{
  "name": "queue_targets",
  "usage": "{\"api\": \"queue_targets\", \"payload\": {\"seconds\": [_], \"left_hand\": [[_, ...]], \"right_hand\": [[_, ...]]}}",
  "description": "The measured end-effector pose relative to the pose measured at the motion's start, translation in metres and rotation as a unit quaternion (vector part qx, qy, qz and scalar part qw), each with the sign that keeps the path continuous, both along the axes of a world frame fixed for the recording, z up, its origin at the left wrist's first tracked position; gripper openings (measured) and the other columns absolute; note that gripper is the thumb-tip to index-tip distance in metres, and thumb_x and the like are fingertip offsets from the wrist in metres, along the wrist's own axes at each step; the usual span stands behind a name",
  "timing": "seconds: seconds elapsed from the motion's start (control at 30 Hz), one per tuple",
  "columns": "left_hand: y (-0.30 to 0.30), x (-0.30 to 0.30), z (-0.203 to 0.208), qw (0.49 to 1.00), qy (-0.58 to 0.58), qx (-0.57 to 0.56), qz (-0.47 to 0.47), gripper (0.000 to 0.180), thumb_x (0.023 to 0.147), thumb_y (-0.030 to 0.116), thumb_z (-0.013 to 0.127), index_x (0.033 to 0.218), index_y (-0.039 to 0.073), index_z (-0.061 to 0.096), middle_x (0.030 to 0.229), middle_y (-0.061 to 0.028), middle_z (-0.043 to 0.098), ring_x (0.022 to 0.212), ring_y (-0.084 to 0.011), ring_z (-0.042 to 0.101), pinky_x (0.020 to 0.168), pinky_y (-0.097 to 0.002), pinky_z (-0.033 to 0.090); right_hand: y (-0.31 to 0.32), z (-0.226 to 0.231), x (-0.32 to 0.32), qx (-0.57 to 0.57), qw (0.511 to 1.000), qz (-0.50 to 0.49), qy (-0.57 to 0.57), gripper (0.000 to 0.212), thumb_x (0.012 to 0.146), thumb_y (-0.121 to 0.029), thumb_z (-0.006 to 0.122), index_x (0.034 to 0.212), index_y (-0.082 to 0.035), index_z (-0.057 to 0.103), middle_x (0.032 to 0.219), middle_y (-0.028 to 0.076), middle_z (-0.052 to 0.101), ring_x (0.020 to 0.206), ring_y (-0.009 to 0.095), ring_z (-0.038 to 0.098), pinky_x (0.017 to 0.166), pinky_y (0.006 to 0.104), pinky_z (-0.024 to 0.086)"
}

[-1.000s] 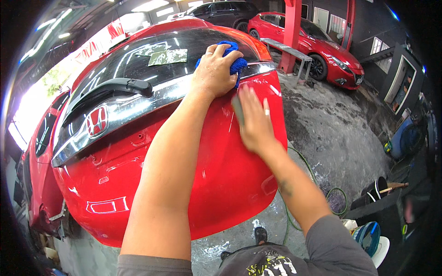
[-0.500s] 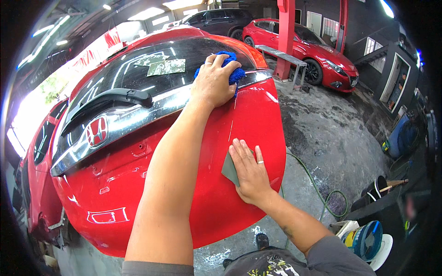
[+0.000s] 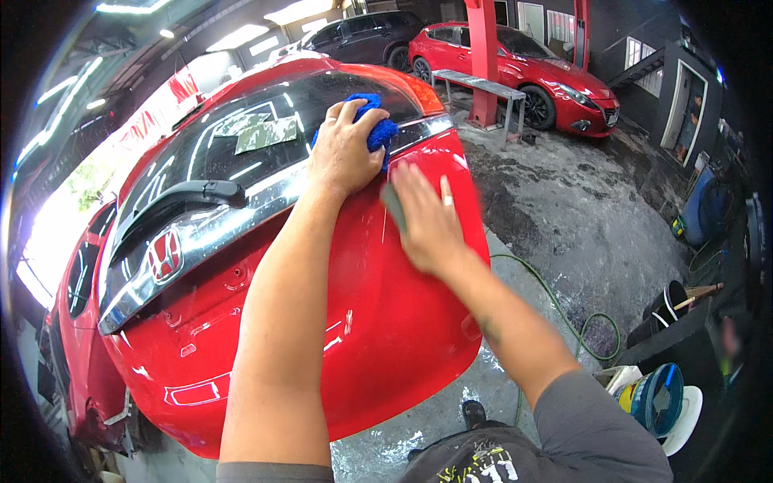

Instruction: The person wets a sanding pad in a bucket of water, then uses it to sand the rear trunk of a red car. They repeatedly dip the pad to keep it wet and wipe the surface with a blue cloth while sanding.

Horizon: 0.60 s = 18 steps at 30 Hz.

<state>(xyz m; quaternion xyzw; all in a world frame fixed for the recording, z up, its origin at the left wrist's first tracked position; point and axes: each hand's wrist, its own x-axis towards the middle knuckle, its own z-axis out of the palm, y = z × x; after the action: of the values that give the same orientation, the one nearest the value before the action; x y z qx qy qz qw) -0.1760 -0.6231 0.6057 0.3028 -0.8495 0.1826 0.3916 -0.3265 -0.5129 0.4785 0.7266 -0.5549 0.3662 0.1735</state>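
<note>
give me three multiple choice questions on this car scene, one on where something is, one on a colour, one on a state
1. Where does the left hand rest?
A. on a blue cloth at the upper edge of the hatch
B. on the wet floor
C. on the bucket

2. What colour is the hatch panel being worked on?
A. white
B. red
C. black

3. How is the right hand holding the grey pad?
A. pinched in the air
B. pressed flat against the panel
C. dropped on the floor

Answers: 1 A, the blue cloth shows under the fingers by the chrome strip. 2 B, the paint is glossy red. 3 B, the palm lies flat with the pad under it.
</note>
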Motion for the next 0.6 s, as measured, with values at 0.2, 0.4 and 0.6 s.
{"api": "queue_targets", "payload": {"seconds": [0.2, 0.4, 0.6], "left_hand": [[-0.003, 0.006, 0.001, 1.000, 0.017, -0.004, -0.012, 0.054, 0.084, 0.012, 0.081, 0.137, 0.019, 0.073, 0.151, -0.0193, 0.063, 0.143, -0.0456, 0.055, 0.122, -0.0533, 0.048], [-0.004, 0.007, -0.001, 0.998, 0.063, 0.000, 0.014, 0.053, 0.085, 0.011, 0.082, 0.136, 0.019, 0.073, 0.150, -0.0180, 0.064, 0.142, -0.0473, 0.055, 0.121, -0.0536, 0.048], [-0.005, 0.005, -0.006, 0.999, 0.053, 0.009, -0.003, 0.054, 0.084, 0.010, 0.082, 0.137, 0.018, 0.073, 0.150, -0.0170, 0.064, 0.142, -0.0470, 0.055, 0.122, -0.0537, 0.047]], "right_hand": [[-0.018, 0.036, -0.037, -0.075, 0.986, 0.088, -0.121, 0.062, 0.095, -0.005, 0.061, 0.156, 0.000, 0.055, 0.160, 0.023, 0.057, 0.148, 0.041, 0.054, 0.129, 0.0543, 0.037], [0.040, -0.035, 0.016, 0.000, 0.997, 0.079, -0.027, 0.074, 0.096, -0.008, 0.054, 0.167, 0.003, 0.041, 0.176, 0.025, 0.039, 0.166, 0.040, 0.034, 0.134, 0.0627, 0.024], [0.062, -0.041, 0.024, 0.030, 0.997, 0.076, 0.009, 0.072, 0.098, -0.011, 0.053, 0.168, 0.000, 0.041, 0.177, 0.023, 0.039, 0.166, 0.038, 0.036, 0.134, 0.0675, 0.021]]}}
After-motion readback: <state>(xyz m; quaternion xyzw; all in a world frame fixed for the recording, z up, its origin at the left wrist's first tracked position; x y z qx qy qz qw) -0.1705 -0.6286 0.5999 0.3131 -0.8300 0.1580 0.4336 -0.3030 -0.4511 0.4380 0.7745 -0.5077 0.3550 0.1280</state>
